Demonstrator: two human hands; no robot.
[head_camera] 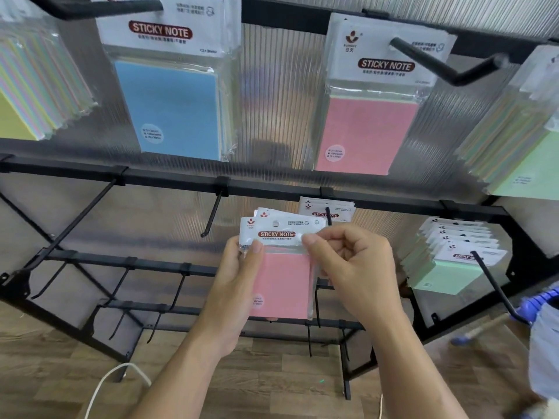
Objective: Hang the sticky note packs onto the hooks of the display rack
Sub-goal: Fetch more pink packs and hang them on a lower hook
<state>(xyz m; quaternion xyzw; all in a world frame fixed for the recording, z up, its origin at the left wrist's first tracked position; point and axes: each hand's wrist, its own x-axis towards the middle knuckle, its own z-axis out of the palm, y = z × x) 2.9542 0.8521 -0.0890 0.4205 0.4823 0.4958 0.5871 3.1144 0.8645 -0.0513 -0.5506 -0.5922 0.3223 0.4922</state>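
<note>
Both of my hands are clamped on a small stack of pink sticky note packs (282,285), held up in front of the lower rows of the black display rack (169,176). My left hand (239,285) grips the stack from its left edge, thumb pressed on the front just under the printed header, so the packs stay squared and upright. My right hand (348,261) pinches the right end of the front pack's white header, apparently to separate that one pack from those behind it. A second header shows fanned out just above the first. The hang hole (276,222) in the front header is uncovered, which I judge to be the reason for gripping at the edges rather than the top middle.

Just behind the stack and slightly right, a hook (328,216) carries matching hung pink packs (325,208), the likely destination. To its left an empty hook (213,213) juts from the same rail. Blue packs (169,107) and upper pink packs (366,131) hang on the row above. Mint-green packs (447,276) crowd a hook at the lower right. Several lower hooks stand bare above the wooden floor (60,373).

Threading will call for lining the small hole up with the upturned hook tip. The loose packs in my left hand could slip while the right works alone.
</note>
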